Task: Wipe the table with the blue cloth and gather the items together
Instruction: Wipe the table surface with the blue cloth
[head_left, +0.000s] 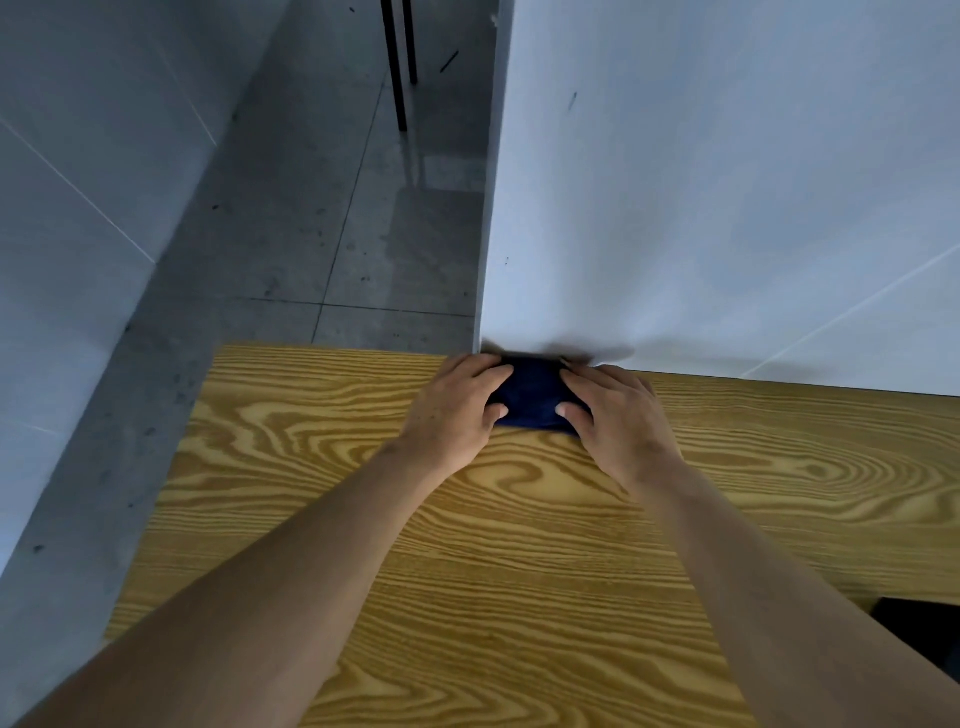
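Blue cloth is lying bunched at the far edge of the wooden table, pressed right up against the foot of the white wall near its corner. Its long axis is running left-right, i.e. along the table edge, w/ the near hem sitting just ahead of both thumbs. Only a dark strip of it is showing btwn the hands; the rest is covered.

Left hand is lying on the cloth's left end, right hand on its right end, so both are equally near, neither leading. Fingers on both are lying fairly straight and slightly spread, palms down, fingertips reaching toward the wall; they're pressing on the cloth rather than curling round it. Thumbs are pointing inward at each other across the cloth's near side, apart, not touching.

Judging from this, the wipe is starting at the far edge, so the only free direction is back toward the body or sideways along the wall; the wall is blocking anything forward.

Outward: grey tiled floor is lying past the table's left edge, w/ thin dark furniture legs standing further off. No items to gather are showing in view; a dark object at the right edge is too cropped to identify
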